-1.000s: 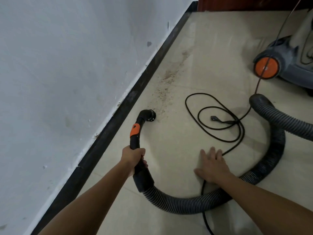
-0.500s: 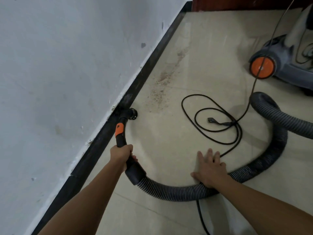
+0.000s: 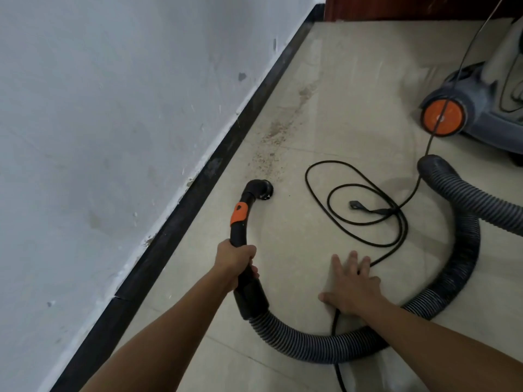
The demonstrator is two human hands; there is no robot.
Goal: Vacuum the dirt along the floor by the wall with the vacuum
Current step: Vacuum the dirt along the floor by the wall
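Observation:
My left hand [image 3: 235, 260] grips the black vacuum handle [image 3: 240, 219], which carries an orange button. The handle's curved nozzle [image 3: 260, 189] points down at the tile floor, just short of a trail of brown dirt [image 3: 276, 137] that runs along the black baseboard [image 3: 226, 148]. A grey ribbed hose [image 3: 368, 339] loops from the handle round to the right and back to the vacuum body [image 3: 478, 108], grey with an orange wheel, at the far right. My right hand [image 3: 351, 287] lies flat on the floor with fingers spread, over the black power cord.
A black power cord [image 3: 362, 205] lies coiled on the tiles between the nozzle and the hose loop, one strand rising up to the right. The white scuffed wall [image 3: 113, 123] fills the left. A dark wooden door or panel [image 3: 396, 8] closes the far end.
The nozzle was against the baseboard half a second ago; it has swung right, out onto the tile at the near end of the dirt trail. My right hand stayed flat on the floor.

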